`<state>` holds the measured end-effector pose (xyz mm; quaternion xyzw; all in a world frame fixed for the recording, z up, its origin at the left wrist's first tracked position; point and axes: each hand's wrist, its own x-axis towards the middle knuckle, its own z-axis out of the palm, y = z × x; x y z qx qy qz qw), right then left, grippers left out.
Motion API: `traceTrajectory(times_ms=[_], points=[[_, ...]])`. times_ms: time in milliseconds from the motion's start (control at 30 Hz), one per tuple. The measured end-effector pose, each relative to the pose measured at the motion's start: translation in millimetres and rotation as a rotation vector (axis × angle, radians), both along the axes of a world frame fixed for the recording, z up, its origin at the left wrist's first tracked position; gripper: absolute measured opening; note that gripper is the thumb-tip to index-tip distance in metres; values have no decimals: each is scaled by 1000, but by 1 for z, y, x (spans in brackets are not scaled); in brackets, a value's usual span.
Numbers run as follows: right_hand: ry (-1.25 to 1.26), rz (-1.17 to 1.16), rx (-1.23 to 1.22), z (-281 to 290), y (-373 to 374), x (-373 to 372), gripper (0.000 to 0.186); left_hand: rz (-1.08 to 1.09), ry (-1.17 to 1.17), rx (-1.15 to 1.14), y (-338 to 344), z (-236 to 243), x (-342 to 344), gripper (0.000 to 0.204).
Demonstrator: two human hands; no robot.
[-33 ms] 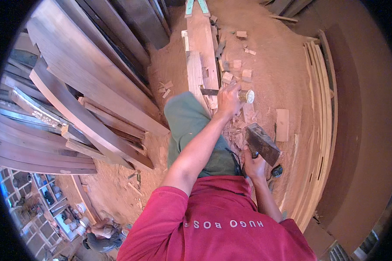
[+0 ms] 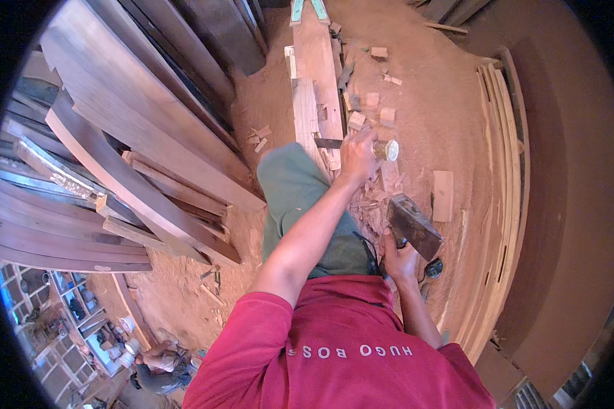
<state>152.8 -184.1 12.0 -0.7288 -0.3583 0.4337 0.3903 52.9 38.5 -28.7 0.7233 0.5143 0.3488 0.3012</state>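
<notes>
My left hand (image 2: 359,157) is closed around a chisel (image 2: 329,143), which lies roughly level. Its dark blade points left, against the edge of a pale wooden beam (image 2: 305,102); its pale round handle end sticks out on the right of my fist. My right hand (image 2: 398,259) grips a dark, blocky mallet (image 2: 416,228). The mallet's head is below and to the right of the chisel's handle end, apart from it. A green-clad leg (image 2: 286,184) of mine bends beside the beam. My fingers hide most of both handles.
Small wood blocks (image 2: 387,116) and shavings lie right of the beam. A flat wood piece (image 2: 443,196) and a small black round object (image 2: 434,267) lie further right. Long curved boards (image 2: 143,102) lean at the left; stacked strips (image 2: 505,198) run along the right. Another person (image 2: 160,371) is far lower left.
My right hand and the mallet have shifted very slightly right and down, away from the chisel's handle end. The left hand and chisel look unmoved.
</notes>
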Motion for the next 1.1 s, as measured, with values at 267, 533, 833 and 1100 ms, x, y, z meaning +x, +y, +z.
traceTrajectory(times_ms=[267,533,833,1100], points=[[-157,168,55,1,20,5,24,377,-519,48,111,86,-76,9],[180,-19,-8,13,45,-13,15,-295,-105,-1,19,33,-62,39],[82,43,-77,33,55,-11,21,-255,-204,19,13,10,-62,37],[27,161,-53,12,60,-10,9,-215,-283,90,19,15,-66,31]])
